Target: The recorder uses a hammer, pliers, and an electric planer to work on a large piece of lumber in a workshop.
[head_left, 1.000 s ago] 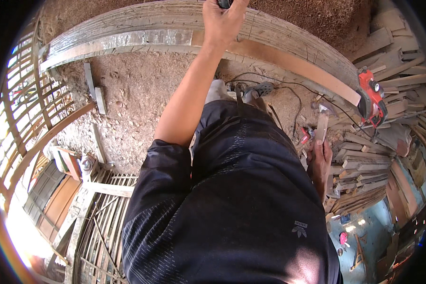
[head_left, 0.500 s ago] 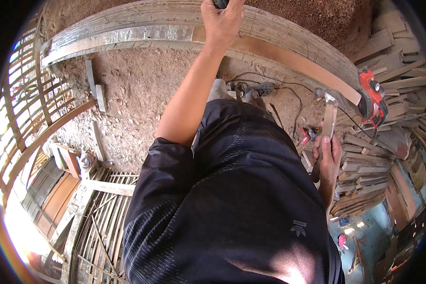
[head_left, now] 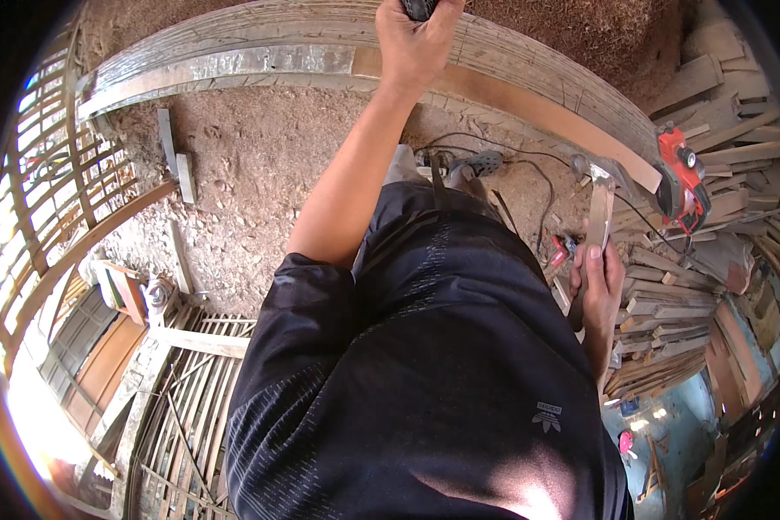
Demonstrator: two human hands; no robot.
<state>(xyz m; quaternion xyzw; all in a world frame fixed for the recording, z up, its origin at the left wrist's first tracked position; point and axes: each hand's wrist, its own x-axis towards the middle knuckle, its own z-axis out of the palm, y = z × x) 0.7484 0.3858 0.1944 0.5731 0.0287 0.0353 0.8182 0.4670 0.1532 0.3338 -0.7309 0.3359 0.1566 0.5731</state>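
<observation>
Right hand [head_left: 601, 279], 3 o'clock: fingers wrapped round the pale wooden handle of a grey-headed hammer [head_left: 600, 212], head toward 2; whether it touches anything, I cannot tell.
Left hand [head_left: 414, 45], 12 o'clock: curled on a black object [head_left: 419, 8], cut off by the upper edge.
Stage: mid-work, I judge, both hands occupied; what remains does not show.
Long grey timber beam [head_left: 260, 33], 10 to 2 o'clock, faced partly with a smooth brown strip [head_left: 529, 104].
Red power tool [head_left: 688, 182], 2 to 3.
Shaving-strewn earthen floor [head_left: 234, 165].
Stacked wooden slats [head_left: 667, 305], 3 to 4.
Wooden lattice [head_left: 74, 147], 10.
</observation>
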